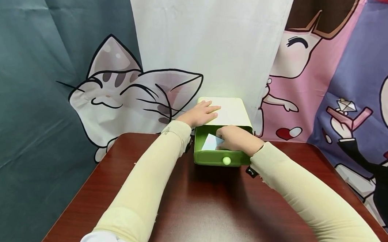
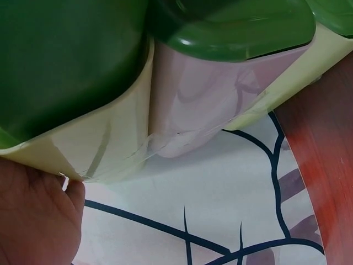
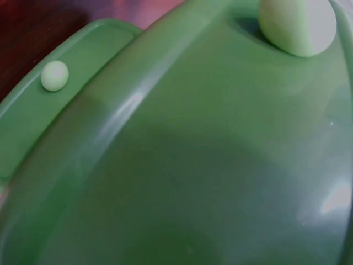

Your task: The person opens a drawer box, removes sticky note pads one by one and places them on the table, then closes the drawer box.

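Observation:
A small drawer unit [image 1: 228, 110] with a cream top stands at the table's far end. Its green top drawer [image 1: 212, 158] is pulled out, with a round pale knob [image 1: 226, 160] on the front. My left hand [image 1: 198, 114] rests on the top's left side, fingers spread; in the left wrist view, part of that hand [image 2: 38, 215] lies against the cream casing [image 2: 118, 141]. Inside the drawer, my right hand [image 1: 236, 137] pinches a flat white and light-blue piece [image 1: 210, 142]; some fingertips are hidden. Only green drawer fronts [image 3: 165, 165] fill the right wrist view, without the hand.
Below the cream casing are a pink casing [image 2: 187, 94] and a yellowish one [image 2: 298, 77], joined by clear tape. A lower drawer front [image 3: 22, 127] sits under the pulled-out one. The dark red table [image 1: 199, 215] stretches toward me. A cartoon-printed cloth [image 1: 216, 43] hangs behind.

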The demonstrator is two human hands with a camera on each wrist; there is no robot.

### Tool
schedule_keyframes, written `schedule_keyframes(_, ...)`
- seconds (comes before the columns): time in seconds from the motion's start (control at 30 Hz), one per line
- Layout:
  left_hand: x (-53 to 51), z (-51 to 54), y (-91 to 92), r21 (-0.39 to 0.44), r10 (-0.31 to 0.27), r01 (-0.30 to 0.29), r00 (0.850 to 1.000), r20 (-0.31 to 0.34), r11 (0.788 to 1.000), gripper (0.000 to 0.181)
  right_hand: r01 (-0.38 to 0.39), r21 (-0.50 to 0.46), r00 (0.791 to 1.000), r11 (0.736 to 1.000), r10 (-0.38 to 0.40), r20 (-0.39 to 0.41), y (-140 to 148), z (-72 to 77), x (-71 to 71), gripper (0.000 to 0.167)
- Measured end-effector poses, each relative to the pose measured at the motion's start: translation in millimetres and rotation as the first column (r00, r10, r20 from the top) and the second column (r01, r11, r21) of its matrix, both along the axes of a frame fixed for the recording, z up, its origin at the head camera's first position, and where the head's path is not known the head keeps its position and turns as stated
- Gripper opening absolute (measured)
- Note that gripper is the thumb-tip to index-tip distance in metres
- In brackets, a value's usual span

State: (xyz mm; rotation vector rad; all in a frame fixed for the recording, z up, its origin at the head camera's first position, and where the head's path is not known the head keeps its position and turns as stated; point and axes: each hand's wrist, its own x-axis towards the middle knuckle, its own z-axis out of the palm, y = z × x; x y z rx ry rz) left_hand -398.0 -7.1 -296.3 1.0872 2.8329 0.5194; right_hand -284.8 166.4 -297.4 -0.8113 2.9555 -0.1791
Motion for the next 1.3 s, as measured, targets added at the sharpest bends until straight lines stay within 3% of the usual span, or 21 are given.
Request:
schedule_keyframes(0.3, -3.3, -3.0, -1.3, 0.004, 0.004, -0.004, 1.0, -0.008, 1.0, 0.053, -0.072, -0.125, 0.997, 0.99, 0.076, 0.026, 12.7, 5.7, -0.6, 0.008)
schedule_keyframes(0.5, -1.5, -4.7, -1.0, -0.003, 0.008, -0.008, 1.0, -0.007, 1.0, 0.053, -0.045, -0.24, 0.999, 0.97, 0.049, 0.01, 25.1, 4.2, -0.5, 0.009)
schedule_keyframes(0.8, -5.2, -7.0, 3.6, -0.007, 0.0, 0.0, 1.0, -0.013, 1.0, 0.052, 0.065, -0.474, 0.995, 0.878, -0.093, -0.036, 58.6, 3.0, -1.8, 0.014)
schedule_keyframes(0.9, -5.0, -6.2, 4.2, -0.015, -0.009, 0.009, 1.0, -0.03, 1.0, 0.053, 0.099, -0.539, 0.987, 0.836, -0.153, -0.056, 73.0, 1.8, -3.9, 0.019)
schedule_keyframes(0.97, -4.6, -5.5, 4.4, -0.019, -0.016, 0.015, 0.999, -0.037, 1.0, 0.053, 0.133, -0.603, 0.979, 0.786, -0.198, -0.043, 82.9, 0.4, -5.7, 0.023)
schedule_keyframes(1.07, -3.6, -4.7, 4.3, -0.018, -0.021, 0.02, 0.999, -0.044, 1.0, 0.054, 0.168, -0.714, 0.969, 0.68, -0.246, -0.006, 98.1, -4.1, -10.1, 0.029)
schedule_keyframes(1.2, -3.4, -3.6, 3.3, -0.018, -0.015, 0.014, 0.999, -0.043, 1.0, 0.054, 0.205, -0.843, 0.956, 0.497, -0.285, 0.064, 115.7, -14.7, -14.8, 0.032)
schedule_keyframes(1.3, -2.6, -1.7, 2.2, -0.022, -0.012, 0.011, 0.999, -0.044, 1.0, 0.054, 0.243, -0.903, 0.946, 0.353, -0.291, 0.141, 125.1, -22.7, -14.0, 0.026)
